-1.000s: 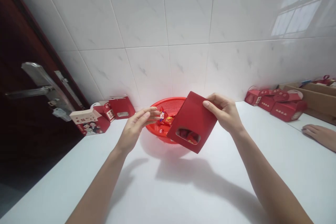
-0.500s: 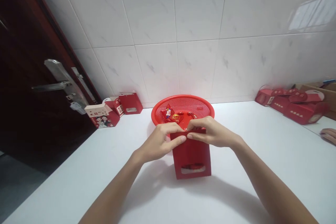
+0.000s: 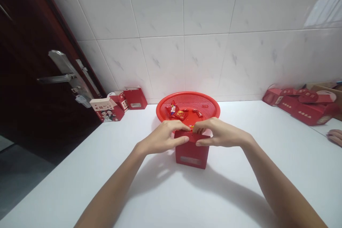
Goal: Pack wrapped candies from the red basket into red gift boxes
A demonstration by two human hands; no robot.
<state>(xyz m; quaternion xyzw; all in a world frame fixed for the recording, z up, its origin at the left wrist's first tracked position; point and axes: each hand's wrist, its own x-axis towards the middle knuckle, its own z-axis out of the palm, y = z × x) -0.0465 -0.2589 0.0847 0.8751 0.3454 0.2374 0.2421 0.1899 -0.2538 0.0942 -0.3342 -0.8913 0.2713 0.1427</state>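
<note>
A small red gift box [image 3: 192, 154] with a clear window low on its front stands on the white table. Its folded top edge is between my two hands. My left hand [image 3: 167, 136] grips the top left, thumb on the front and fingers over the back. At the top right, my right hand [image 3: 217, 133] has its thumb against the front and its fingers curled behind the edge. Just behind the box sits a red plastic basket [image 3: 213, 106] with several wrapped candies [image 3: 179, 114] inside. The hands and box hide its front rim.
Several red printed boxes [image 3: 135, 99] stand at the back left by the wall. More red boxes [image 3: 304, 108] lie at the back right, beside a cardboard carton [image 3: 324, 88]. Another person's hand [image 3: 335, 136] rests at the right edge. A dark door [image 3: 32, 114] is on the left.
The gift box has tilted and turned slightly, its lower end moving away from me. My right thumb has shifted right along the top edge, away from my left thumb. The view has shifted slightly.
</note>
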